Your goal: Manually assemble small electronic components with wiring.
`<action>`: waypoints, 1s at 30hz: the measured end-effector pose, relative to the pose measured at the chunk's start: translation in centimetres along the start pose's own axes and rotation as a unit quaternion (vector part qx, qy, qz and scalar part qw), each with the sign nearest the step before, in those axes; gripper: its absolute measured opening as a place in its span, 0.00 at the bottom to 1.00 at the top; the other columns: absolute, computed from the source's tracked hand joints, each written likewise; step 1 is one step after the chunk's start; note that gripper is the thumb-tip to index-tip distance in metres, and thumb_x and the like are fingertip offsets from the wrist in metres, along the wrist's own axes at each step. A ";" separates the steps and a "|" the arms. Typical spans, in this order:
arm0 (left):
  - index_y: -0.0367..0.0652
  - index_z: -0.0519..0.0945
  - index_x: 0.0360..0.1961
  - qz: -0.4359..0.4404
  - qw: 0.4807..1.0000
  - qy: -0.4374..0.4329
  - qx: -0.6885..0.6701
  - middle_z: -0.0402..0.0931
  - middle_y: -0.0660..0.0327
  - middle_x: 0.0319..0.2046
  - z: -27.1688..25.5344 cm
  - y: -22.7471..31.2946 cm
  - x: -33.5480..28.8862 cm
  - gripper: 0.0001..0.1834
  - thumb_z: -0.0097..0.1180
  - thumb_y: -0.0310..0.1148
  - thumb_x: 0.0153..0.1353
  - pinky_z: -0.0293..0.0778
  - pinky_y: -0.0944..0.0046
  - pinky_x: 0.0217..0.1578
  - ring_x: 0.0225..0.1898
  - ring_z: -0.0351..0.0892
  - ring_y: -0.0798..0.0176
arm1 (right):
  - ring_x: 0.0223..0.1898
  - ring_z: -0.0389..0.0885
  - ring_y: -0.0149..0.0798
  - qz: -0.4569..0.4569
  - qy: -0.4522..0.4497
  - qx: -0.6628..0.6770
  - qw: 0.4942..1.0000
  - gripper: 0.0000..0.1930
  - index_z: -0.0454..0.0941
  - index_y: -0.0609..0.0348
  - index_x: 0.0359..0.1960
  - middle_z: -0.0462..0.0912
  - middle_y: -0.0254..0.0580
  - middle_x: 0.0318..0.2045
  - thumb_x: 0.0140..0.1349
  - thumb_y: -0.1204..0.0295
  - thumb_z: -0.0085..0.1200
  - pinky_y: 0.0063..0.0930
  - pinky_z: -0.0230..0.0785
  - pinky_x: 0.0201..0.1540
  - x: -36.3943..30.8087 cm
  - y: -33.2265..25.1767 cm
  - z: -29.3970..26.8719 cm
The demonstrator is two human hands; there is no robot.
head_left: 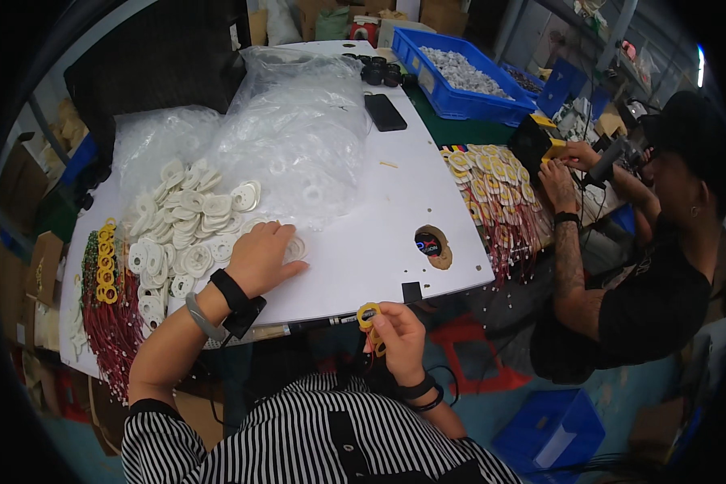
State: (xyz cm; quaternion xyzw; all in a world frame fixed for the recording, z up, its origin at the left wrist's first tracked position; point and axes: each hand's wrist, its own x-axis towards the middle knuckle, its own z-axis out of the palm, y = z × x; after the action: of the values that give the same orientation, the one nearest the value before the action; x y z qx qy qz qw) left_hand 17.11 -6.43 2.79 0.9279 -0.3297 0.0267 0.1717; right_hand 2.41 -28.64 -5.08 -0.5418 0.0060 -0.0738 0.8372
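Observation:
My left hand [260, 258] lies at the right edge of a heap of white plastic disc parts [187, 214], its thumb spread away from the fingers. A pale round part [295, 248] shows by the thumb; the fingers do not close on it. Just off the table's front edge, my right hand [400, 339] pinches yellow rings [369, 315]. The top one has a dark centre, and others hang below it, partly hidden by the fingers. To the left of the heap, a row of yellow rings [106, 262] lies with red wires [111, 339] trailing over the table edge.
Clear plastic bags [290, 137] of white parts fill the table's back. A black phone [385, 112] lies near a blue tray [460, 77]. The white tabletop [379, 242] has a hole at right. A co-worker [621, 282] sits at right by wired discs [492, 181]; a blue bin [550, 431] stands below.

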 end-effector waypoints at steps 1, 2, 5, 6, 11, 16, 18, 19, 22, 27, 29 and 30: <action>0.38 0.76 0.47 -0.059 0.997 -0.017 0.051 0.75 0.51 0.45 0.0 0.4 0.2 0.24 0.65 0.39 0.51 0.72 0.54 0.47 0.49 0.73 0.48 | 0.21 0.78 0.30 0.000 0.001 -0.006 1.000 0.09 0.73 0.68 0.45 0.82 0.47 0.31 0.67 0.77 0.50 0.21 0.74 0.23 0.0 0.0 0.0; 0.38 0.76 0.46 -0.119 0.987 -0.035 0.102 0.75 0.51 0.43 0.0 0.6 0.2 0.24 0.66 0.40 0.51 0.72 0.53 0.46 0.48 0.73 0.48 | 0.21 0.78 0.30 -0.001 -0.002 -0.007 1.000 0.09 0.73 0.68 0.45 0.82 0.47 0.31 0.67 0.77 0.50 0.21 0.74 0.23 0.0 0.1 0.0; 0.37 0.76 0.39 -0.074 0.990 0.036 0.110 0.74 0.53 0.39 1.3 -1.0 -0.5 0.24 0.67 0.44 0.48 0.74 0.54 0.41 0.43 0.74 0.50 | 0.21 0.78 0.30 -0.007 -0.006 -0.008 1.000 0.09 0.73 0.68 0.45 0.82 0.47 0.31 0.67 0.77 0.50 0.22 0.75 0.23 0.0 0.1 0.2; 0.37 0.76 0.39 -0.076 0.990 0.036 0.110 0.74 0.53 0.39 1.2 -1.0 -0.5 0.24 0.67 0.44 0.48 0.74 0.54 0.41 0.43 0.74 0.50 | 0.23 0.79 0.28 -0.005 -0.013 0.001 1.000 0.09 0.73 0.68 0.46 0.82 0.46 0.32 0.66 0.76 0.51 0.21 0.75 0.24 0.0 0.2 0.0; 0.38 0.77 0.40 -0.047 0.997 0.064 -0.025 0.75 0.52 0.35 0.2 0.3 -1.0 0.17 0.64 0.33 0.52 0.74 0.56 0.39 0.38 0.77 0.50 | 0.26 0.79 0.25 -0.007 -0.023 0.003 1.000 0.11 0.74 0.68 0.47 0.82 0.44 0.33 0.66 0.76 0.53 0.19 0.76 0.26 0.1 0.1 0.4; 0.40 0.76 0.51 -0.017 0.980 0.031 -0.198 0.76 0.55 0.35 1.0 1.2 -2.9 0.19 0.60 0.25 0.56 0.73 0.64 0.36 0.34 0.76 0.59 | 0.24 0.79 0.27 -0.031 -0.089 -0.050 0.994 0.10 0.75 0.69 0.46 0.83 0.46 0.32 0.66 0.78 0.52 0.18 0.75 0.25 0.8 -0.5 1.8; 0.41 0.75 0.54 -0.026 0.970 0.014 -0.240 0.76 0.55 0.35 0.8 2.7 -3.8 0.20 0.58 0.25 0.59 0.73 0.67 0.35 0.33 0.76 0.62 | 0.24 0.78 0.25 -0.045 -0.103 -0.075 0.991 0.10 0.76 0.68 0.47 0.83 0.43 0.31 0.65 0.77 0.53 0.16 0.73 0.26 1.0 -0.6 2.5; 0.40 0.74 0.55 -0.048 0.945 -0.012 -0.324 0.77 0.54 0.37 0.6 3.6 -4.3 0.20 0.55 0.26 0.61 0.74 0.66 0.37 0.34 0.77 0.62 | 0.25 0.78 0.22 -0.062 -0.119 -0.099 0.986 0.11 0.78 0.67 0.48 0.83 0.39 0.30 0.65 0.76 0.54 0.14 0.72 0.27 1.0 -0.8 2.8; 0.39 0.72 0.59 -0.083 0.889 -0.062 -0.446 0.80 0.56 0.38 0.2 5.1 -5.8 0.19 0.50 0.28 0.66 0.75 0.68 0.37 0.35 0.78 0.68 | 0.26 0.78 0.22 -0.072 -0.126 -0.145 0.979 0.12 0.78 0.67 0.48 0.83 0.40 0.30 0.65 0.76 0.55 0.14 0.72 0.27 1.2 -1.4 3.3; 0.37 0.73 0.58 -0.133 0.840 -0.036 -0.525 0.81 0.58 0.37 0.5 6.0 -6.9 0.18 0.46 0.29 0.69 0.75 0.72 0.34 0.32 0.79 0.71 | 0.26 0.78 0.22 -0.051 -0.102 -0.147 0.983 0.12 0.78 0.66 0.48 0.83 0.40 0.31 0.64 0.75 0.56 0.14 0.72 0.27 1.3 -1.1 3.6; 0.37 0.74 0.58 -0.141 0.825 -0.026 -0.547 0.81 0.58 0.37 1.0 6.1 -7.2 0.17 0.45 0.30 0.70 0.75 0.72 0.34 0.32 0.79 0.71 | 0.26 0.78 0.22 -0.049 -0.095 -0.160 0.981 0.12 0.78 0.66 0.48 0.83 0.40 0.31 0.65 0.75 0.56 0.14 0.72 0.27 1.3 -1.1 3.7; 0.37 0.74 0.57 -0.142 0.822 -0.018 -0.552 0.81 0.58 0.38 1.2 6.2 -7.3 0.17 0.45 0.30 0.70 0.76 0.71 0.34 0.32 0.80 0.71 | 0.26 0.78 0.23 -0.052 -0.090 -0.170 0.980 0.12 0.79 0.66 0.47 0.83 0.40 0.30 0.64 0.75 0.56 0.14 0.72 0.27 1.3 -1.1 3.8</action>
State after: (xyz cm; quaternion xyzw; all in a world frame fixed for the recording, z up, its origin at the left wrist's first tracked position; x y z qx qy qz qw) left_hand 7.48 -6.87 2.32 0.7150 -0.1574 -0.2009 0.6509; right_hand 3.86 -25.84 -2.45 -0.6801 -0.0855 -0.0662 0.7251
